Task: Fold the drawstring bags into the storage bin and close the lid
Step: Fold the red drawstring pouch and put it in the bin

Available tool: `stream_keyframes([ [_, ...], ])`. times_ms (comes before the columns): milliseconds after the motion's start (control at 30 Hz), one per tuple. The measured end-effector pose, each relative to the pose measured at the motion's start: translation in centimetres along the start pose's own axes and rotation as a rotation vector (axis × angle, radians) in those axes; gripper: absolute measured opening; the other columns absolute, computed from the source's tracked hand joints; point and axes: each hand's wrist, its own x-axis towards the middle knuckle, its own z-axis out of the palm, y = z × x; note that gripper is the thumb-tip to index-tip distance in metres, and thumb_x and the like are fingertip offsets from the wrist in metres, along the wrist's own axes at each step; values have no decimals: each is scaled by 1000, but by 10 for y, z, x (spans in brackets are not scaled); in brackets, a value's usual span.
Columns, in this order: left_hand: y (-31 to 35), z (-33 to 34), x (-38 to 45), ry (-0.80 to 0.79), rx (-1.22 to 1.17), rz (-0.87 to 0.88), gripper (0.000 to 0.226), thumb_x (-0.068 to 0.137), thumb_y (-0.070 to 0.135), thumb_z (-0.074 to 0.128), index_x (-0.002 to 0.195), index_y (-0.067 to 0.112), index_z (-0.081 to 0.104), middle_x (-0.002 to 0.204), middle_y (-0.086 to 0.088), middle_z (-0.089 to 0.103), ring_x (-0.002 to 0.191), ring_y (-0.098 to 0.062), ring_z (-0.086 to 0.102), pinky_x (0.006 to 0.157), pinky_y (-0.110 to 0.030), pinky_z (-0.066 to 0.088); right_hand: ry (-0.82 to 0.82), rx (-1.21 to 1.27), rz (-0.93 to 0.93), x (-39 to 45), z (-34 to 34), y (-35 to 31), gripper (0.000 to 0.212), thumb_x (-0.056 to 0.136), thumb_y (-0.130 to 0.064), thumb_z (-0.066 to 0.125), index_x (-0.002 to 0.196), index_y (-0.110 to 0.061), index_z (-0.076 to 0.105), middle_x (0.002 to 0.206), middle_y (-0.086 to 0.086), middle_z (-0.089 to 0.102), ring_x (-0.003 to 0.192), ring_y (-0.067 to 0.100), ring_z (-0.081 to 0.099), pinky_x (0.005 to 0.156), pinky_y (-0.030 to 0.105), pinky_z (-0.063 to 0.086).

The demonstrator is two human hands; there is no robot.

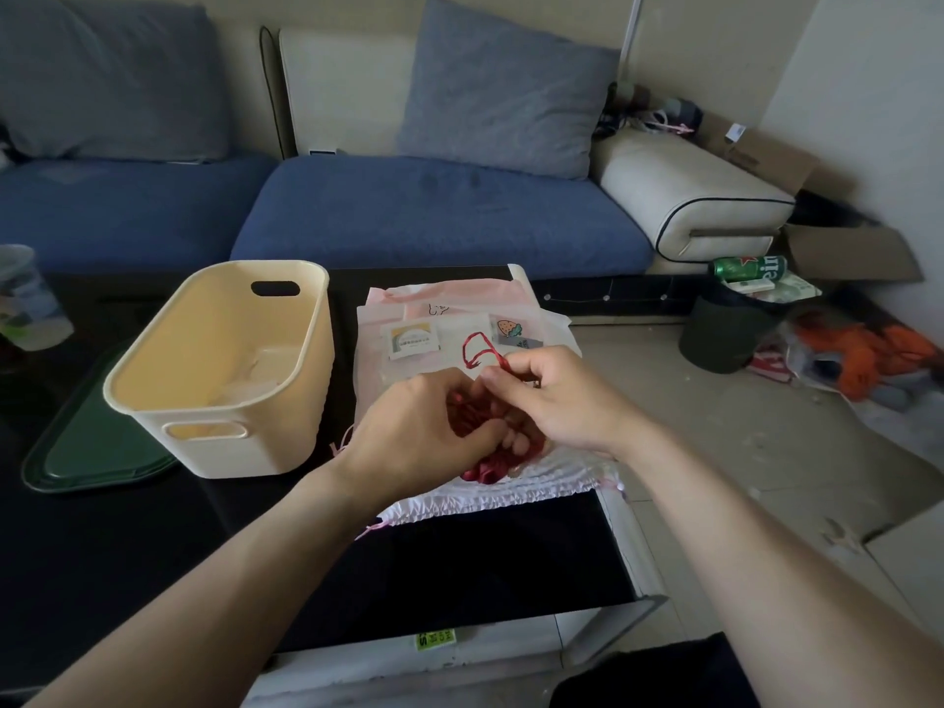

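Scrunching up a small red drawstring bag was the step in hand, I'd say. The left hand was curled around the bunched fabric, and the right hand pinched its red cord, which looped up just past the fingers. Under both hands lay a pile of pale pink bags on the dark table. Left of the left hand sat the cream storage bin, open, something pale in the bottom. Beyond it, half under, lay a green lid, I think. Next move probably needs the cord tucked in, then a short carry left into the bin.
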Motion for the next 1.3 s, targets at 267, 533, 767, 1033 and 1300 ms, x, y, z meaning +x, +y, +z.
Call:
stream_keyframes([
  [267, 0, 1, -1, 175, 60, 50, 7, 79, 29, 71, 85, 26, 71, 71, 9, 68, 75, -13, 69, 69, -37, 56, 102, 70, -8, 4, 1, 4, 26, 102, -37, 57, 87, -28, 77, 63, -9, 66, 50, 16, 59, 47, 22, 46],
  [533, 0, 0, -4, 297, 140, 289, 30, 81, 19, 74, 110, 24, 69, 80, 5, 75, 75, -15, 72, 66, -37, 59, 163, 103, 89, 6, 5, 4, 30, 100, -35, 61, 83, -16, 76, 58, -8, 62, 52, 9, 55, 47, 23, 43],
  [767, -2, 2, -3, 145, -44, 263, 12, 88, 22, 74, 99, 23, 80, 84, 11, 77, 76, -4, 71, 75, -30, 59, 162, 133, 116, 3, -2, 6, 30, 97, -34, 65, 87, -9, 78, 64, -3, 66, 55, 6, 57, 50, 18, 45],
  [1033, 1, -9, 1, -368, -781, -375, 40, 92, 13, 65, 52, 18, 69, 44, 4, 29, 38, -8, 20, 38, -19, 18, 168, 299, 66, 3, -14, 2, 55, 76, -50, 77, 122, -23, 65, 115, 2, 68, 94, 17, 73, 76, 36, 58],
  [1300, 1, -7, 9, -378, -1074, -553, 18, 76, 25, 75, 74, 20, 57, 50, 7, 21, 37, -5, 14, 34, -18, 12, 80, -57, -162, -9, -17, -3, 50, 57, -72, 82, 82, -29, 80, 117, -19, 69, 113, 10, 65, 93, 38, 54],
])
